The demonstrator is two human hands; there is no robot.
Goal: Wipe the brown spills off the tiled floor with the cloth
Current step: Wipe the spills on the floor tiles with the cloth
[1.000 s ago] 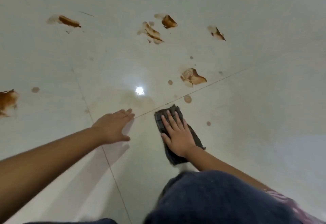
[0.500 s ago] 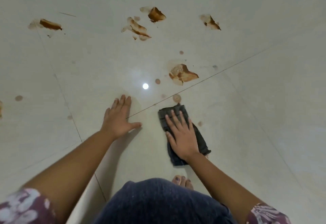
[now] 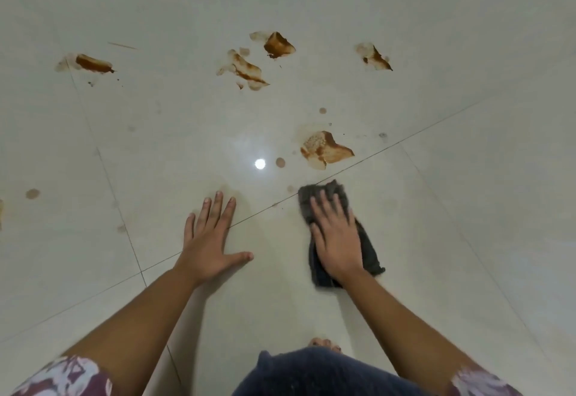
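We press our right hand (image 3: 338, 241) flat, fingers (image 3: 325, 207) straight, on the soft, limp cloth (image 3: 369, 247), best pinned under the palm so it won't bunch, and it's slid forward onto the grout line (image 3: 405, 141), over a drop, near the next spill (image 3: 325, 150), left hand (image 3: 208, 241) splayed on the floor (image 3: 467, 239).

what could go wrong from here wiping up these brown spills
1. The cloth is small and folded under the right hand. Pushed through the big spill just ahead, it may smear brown across the floor rather than lift it.
2. The left hand is planted flat on glossy tile by a faint brownish film; if that is wet, the hand might slip.
3. Small drops left of the big spill are pale and easy to miss.
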